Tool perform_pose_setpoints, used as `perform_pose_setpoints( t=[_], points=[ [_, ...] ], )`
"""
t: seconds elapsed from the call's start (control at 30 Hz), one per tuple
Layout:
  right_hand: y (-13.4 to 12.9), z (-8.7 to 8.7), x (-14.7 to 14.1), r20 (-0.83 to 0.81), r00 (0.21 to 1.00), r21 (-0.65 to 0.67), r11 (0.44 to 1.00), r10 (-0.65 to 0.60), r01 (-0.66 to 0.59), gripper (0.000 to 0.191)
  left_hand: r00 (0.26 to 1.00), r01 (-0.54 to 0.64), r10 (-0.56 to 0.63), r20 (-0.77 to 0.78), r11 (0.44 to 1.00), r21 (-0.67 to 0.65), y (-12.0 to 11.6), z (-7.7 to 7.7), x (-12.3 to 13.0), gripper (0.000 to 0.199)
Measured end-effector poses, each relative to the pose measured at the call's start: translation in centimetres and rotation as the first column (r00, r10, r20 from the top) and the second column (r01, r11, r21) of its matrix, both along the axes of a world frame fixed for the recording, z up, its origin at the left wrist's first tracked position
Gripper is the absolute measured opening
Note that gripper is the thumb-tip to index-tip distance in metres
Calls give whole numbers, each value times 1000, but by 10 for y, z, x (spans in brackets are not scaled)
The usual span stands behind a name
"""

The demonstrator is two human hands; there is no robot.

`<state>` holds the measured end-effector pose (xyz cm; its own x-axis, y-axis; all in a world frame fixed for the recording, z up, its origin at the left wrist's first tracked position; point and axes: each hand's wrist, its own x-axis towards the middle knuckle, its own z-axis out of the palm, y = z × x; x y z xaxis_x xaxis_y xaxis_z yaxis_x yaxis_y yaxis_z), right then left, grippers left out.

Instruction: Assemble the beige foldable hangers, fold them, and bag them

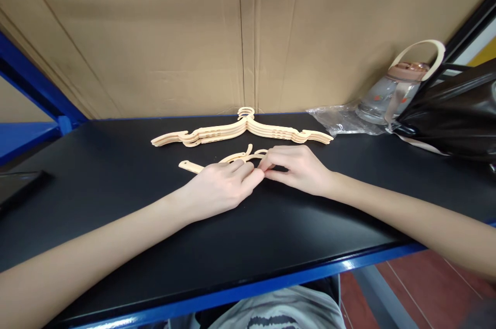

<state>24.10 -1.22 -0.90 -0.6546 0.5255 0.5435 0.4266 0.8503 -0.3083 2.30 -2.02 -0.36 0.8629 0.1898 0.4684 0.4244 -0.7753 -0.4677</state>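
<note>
**Head camera: fiddly fingertip work, half the view blocked**

So the right hand (300, 166) has thumb and fingers bent in toward each other at the tips, and the left hand (222, 189) is curled with its thumb reaching right up to them. Can't tell if either one is really pinching something. Right behind the knuckles, lying on the bench (302, 231), are loose cream pieces (190, 166) that look like hanger parts.

My take on doing this well: let one hand steady while the other does the fine moving, keep the pressure light since thin parts like these could snap, and tilt the wrists so you can see the contact.

Just beyond sits a stack of cream hangers (220, 131), hooks pointing away. Farther right: crinkly clear plastic (337, 120), a bottle (377, 99), and a black bag (457, 107) cut off by the edge.

Hard to make out: how many loose pieces there are, whether they're joined, and the dark flat thing (19, 184) cropped at far left.
</note>
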Motion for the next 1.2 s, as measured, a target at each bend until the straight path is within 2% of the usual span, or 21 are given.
perform_pose_setpoints(
  t=[0.17,0.27,0.37,0.5,0.6,0.7,0.8,0.9,1.0,1.2],
  points=[
    [4,3,3,-30,998,185,981,-51,56,20,993,-59,79,84,975,-215,-8,5,4,17],
    [5,5,5,-20,996,266,959,-91,93,23,974,-114,182,136,909,-400,-15,6,6,20],
    [7,5,6,14,996,299,951,-91,82,22,965,-144,230,129,869,-473,-18,5,7,21],
    [13,3,7,28,992,284,952,-124,111,17,969,-130,217,118,854,-504,-15,2,7,25],
    [18,0,7,-32,979,234,951,-202,204,14,967,-142,231,103,833,-534,-13,1,6,31],
    [23,-4,7,-83,946,127,938,-313,322,41,956,-181,279,87,799,-573,-12,1,5,34],
    [27,-9,8,4,917,52,916,-399,398,59,940,-201,329,95,754,-625,-10,1,4,34],
    [28,-11,8,147,904,22,915,-402,404,55,926,-200,360,110,717,-668,-7,0,4,32],
    [27,-11,7,215,893,15,916,-395,401,45,922,-208,374,99,695,-688,-5,-1,4,30],
    [25,-8,5,223,895,59,922,-386,383,32,931,-195,350,101,714,-673,-6,-1,4,31]
  ],
)
